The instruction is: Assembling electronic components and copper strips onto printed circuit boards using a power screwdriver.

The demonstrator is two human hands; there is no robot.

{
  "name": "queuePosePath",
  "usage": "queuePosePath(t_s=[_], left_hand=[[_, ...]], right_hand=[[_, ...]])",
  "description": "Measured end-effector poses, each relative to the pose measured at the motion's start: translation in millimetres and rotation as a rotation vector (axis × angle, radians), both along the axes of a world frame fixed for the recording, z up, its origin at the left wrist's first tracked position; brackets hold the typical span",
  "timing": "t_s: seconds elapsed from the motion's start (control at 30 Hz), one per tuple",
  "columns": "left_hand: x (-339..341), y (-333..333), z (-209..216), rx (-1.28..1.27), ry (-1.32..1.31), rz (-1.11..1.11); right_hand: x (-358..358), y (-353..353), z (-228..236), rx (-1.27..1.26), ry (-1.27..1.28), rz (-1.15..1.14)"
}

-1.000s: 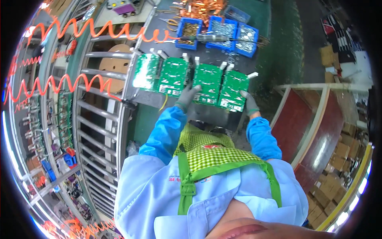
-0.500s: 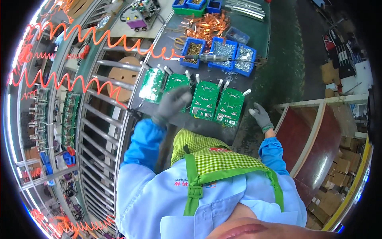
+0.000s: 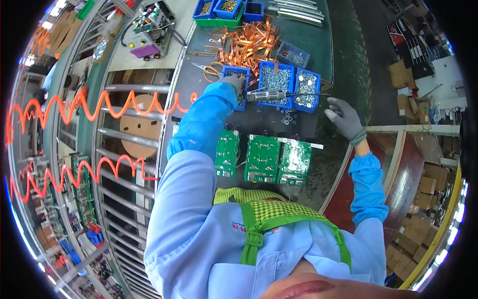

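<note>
Left hand (image 3: 232, 81), grey-gloved, far forward at small blue bin (image 3: 238, 84), fingers curled at butt end of electric screwdriver (image 3: 279, 94); full clamp or just touch: cannot tell. Screwdriver lying level across blue bins of silver screws (image 3: 291, 85), tip toward right. Right hand (image 3: 343, 118), grey-gloved, open, fingers spread, hovering clear over right edge of dark surface (image 3: 333, 45), holding nothing. Three green circuit boards (image 3: 263, 158) side by side near front edge of surface, close to body, white strip along their top; leftmost board partly under blue left sleeve (image 3: 204, 122). Loose silver screws (image 3: 288, 118) scattered between bins and boards. Pile of copper strips (image 3: 251, 42) behind bins, orange-handled cutters (image 3: 211, 70) just left of pile, grey tray (image 3: 294, 54) of small parts to right of pile. More blue bins in green tray (image 3: 226, 10) at far edge. Grey box device with purple base (image 3: 149, 35) and wires on pale bench, far left. Orange coiled hoses (image 3: 99, 104) strung across metal roller rack (image 3: 124, 149) left of surface; brown cardboard reel (image 3: 139, 127) behind rack bars. Brown cardboard boxes (image 3: 418, 99) stacked at right on floor and shelves, more lower right. Green checked apron (image 3: 279, 219) over light blue coat. Label patch on coat chest, red and blue, small.
</note>
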State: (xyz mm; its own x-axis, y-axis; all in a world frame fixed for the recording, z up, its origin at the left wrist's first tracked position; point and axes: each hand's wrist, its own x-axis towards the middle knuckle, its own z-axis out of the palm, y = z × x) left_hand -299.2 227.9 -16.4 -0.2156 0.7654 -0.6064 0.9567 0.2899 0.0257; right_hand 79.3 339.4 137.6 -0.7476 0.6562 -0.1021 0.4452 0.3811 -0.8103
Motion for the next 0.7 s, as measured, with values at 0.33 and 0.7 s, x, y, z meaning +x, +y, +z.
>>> queuePosePath(t_s=[0.33, 0.7], left_hand=[[-6.8, -0.7, -5.4, 0.267, -0.118, 0.093], [-4.7, 6.9, -15.6, 0.327, -0.216, 0.223]], right_hand=[[-221.7, 63.0, -59.2, 0.370, -0.146, 0.334], [-365.0, 95.9, -157.6, 0.522, -0.485, 0.277]])
